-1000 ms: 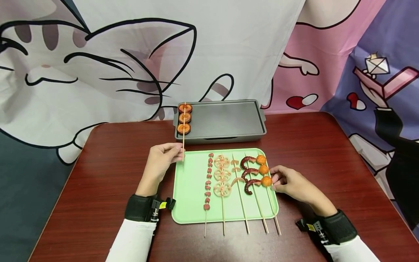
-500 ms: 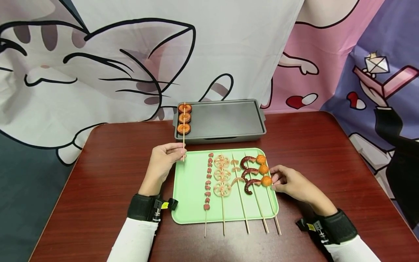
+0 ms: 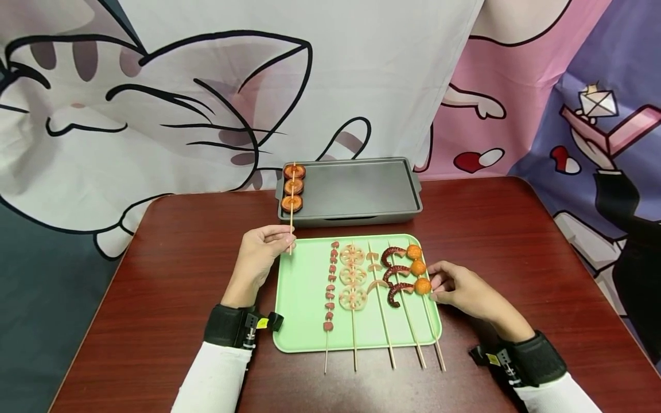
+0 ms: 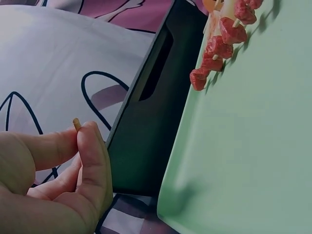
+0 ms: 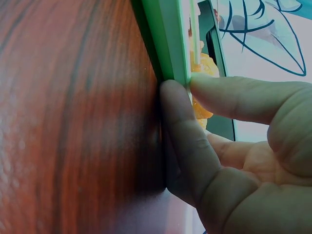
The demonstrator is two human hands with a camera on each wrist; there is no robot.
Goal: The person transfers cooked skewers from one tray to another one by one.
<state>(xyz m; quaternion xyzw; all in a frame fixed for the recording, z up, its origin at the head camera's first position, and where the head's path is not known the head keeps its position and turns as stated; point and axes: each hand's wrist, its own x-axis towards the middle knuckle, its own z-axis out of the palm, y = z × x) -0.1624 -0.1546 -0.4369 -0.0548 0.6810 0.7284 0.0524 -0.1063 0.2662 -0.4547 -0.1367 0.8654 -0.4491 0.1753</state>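
Between thumb and fingers, my left hand (image 3: 263, 252) pinches the bare stick end of a mushroom skewer (image 3: 292, 187). Its three brown slices lie over the left end of the grey grill pan (image 3: 361, 189). In the left wrist view the stick's tip (image 4: 76, 124) pokes out above the pinching fingertips. My right hand (image 3: 462, 288) grips the right edge of the green tray (image 3: 304, 321), thumb on the rim and fingers underneath, as the right wrist view shows. Just inside that edge lies a skewer of orange balls (image 3: 418, 267).
On the tray lie more skewers: red meat chunks (image 3: 329, 306), lotus root slices (image 3: 353, 276), thin pale pieces (image 3: 376, 268) and dark red octopus tentacles (image 3: 396, 273). Their sticks overhang the tray's front edge. A printed cloth (image 3: 206, 143) hangs behind the brown table (image 3: 170, 275).
My left hand has shifted slightly to the right along the skewer's stick, still pinching it. The mushroom slices stay on the pan, and my right hand keeps its grip on the tray.
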